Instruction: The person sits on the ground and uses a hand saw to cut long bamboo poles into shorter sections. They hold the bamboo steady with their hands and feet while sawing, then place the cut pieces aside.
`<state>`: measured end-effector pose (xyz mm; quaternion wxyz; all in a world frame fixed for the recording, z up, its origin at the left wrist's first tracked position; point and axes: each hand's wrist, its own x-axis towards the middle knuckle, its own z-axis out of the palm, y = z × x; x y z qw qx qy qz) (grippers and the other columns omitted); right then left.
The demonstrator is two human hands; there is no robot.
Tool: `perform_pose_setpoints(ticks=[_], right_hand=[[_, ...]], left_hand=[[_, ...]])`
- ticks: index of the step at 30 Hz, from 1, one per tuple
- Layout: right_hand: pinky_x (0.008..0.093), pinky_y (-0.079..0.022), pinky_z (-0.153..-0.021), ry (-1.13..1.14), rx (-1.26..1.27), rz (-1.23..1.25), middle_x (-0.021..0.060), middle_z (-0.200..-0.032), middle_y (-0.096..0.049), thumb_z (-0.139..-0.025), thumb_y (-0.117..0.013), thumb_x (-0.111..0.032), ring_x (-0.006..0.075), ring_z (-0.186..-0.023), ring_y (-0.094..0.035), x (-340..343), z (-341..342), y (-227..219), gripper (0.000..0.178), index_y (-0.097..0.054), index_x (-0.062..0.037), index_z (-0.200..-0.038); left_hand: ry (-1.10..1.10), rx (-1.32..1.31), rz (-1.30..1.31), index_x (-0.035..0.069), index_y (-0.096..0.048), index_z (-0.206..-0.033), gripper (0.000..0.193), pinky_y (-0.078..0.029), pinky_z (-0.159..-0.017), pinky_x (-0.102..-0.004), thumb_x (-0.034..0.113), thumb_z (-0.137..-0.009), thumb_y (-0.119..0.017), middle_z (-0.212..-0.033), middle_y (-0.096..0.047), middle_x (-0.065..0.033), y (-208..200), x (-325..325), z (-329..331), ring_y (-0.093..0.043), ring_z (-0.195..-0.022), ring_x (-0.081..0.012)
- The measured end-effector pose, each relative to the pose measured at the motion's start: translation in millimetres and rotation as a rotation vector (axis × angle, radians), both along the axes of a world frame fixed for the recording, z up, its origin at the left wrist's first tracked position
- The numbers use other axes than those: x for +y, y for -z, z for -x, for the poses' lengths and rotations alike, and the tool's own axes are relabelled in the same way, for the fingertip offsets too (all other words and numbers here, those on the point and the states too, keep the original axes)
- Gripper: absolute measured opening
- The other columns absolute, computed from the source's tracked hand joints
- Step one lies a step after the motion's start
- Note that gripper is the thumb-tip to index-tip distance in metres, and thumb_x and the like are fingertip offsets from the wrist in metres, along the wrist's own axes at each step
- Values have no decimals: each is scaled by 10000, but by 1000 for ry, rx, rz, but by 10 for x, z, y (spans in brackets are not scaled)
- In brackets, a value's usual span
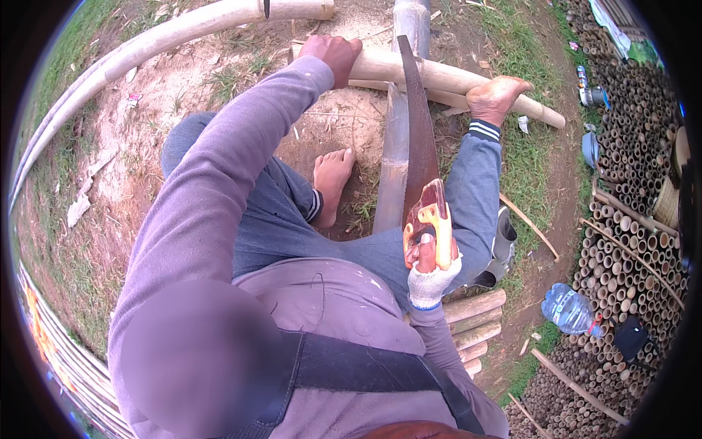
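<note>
A pale bamboo pole [453, 77] lies crosswise in front of me. At its left part my left hand [334, 58] is bare and wrapped over the pole. My right hand [430, 265], in a white knitted glove, grips the orange-and-dark handle of a handsaw [420, 135]. The long brown blade points away from me, and its far end crosses the pole; I cannot tell whether the teeth are in a cut. My bare right foot [491, 99] presses on the pole, right of the blade. Under the pole runs a greyish bamboo length [393, 175].
Stacked cut bamboo [621, 241] fills the right side, with a clear plastic bottle [569, 311] and a black cap-like item [632, 338] on it. Short bamboo pieces [475, 307] lie beside my right arm. A long curved pole [146, 51] spans the far left. Sawdust covers the ground ahead.
</note>
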<state>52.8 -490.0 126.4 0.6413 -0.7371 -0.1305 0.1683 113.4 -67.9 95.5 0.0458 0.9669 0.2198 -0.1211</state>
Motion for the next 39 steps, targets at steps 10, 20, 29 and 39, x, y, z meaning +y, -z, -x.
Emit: perform_pose_setpoints(ticks=[10,20,29,39], right_hand=[[261,-496,-502,38,20,-71,21,-740,-647,-1002,-774,-160,93,-543,-597,1005,-857,14,198,-649,-21,-1067],[243,-480,-487,-2,57,-77,31,-712,-655,-1007,-741,-121,76,-539,-588,712,-720,269,156,-628,-15,-1023],[254,-504,-508,-58,23,-65,33,-719,-644,-997,-756,-101,85,-551,-597,534,-527,165,189,-615,2,-1068],[279,-509,-506,-77,-17,-118,40,-778,-668,-996,-758,-112,116,-601,-644,1699,-1310,71,196,-637,5,-1096]], left_hand=[[45,-44,4,141,-651,-1301,407,-619,-896,-433,182,-910,-756,-1095,-788,-115,-187,-90,-183,-773,-1058,-284],[-2,8,-34,124,-624,-1253,477,-628,-856,-443,220,-834,-830,-1076,-776,-126,-36,-53,0,-773,-1022,-311],[-20,-14,-38,123,-631,-1264,457,-626,-860,-442,217,-853,-806,-1055,-783,-117,-43,110,23,-776,-1019,-309],[7,5,-14,114,-628,-1253,412,-628,-873,-449,177,-869,-764,-1044,-781,-135,-52,-20,-44,-775,-1019,-318]])
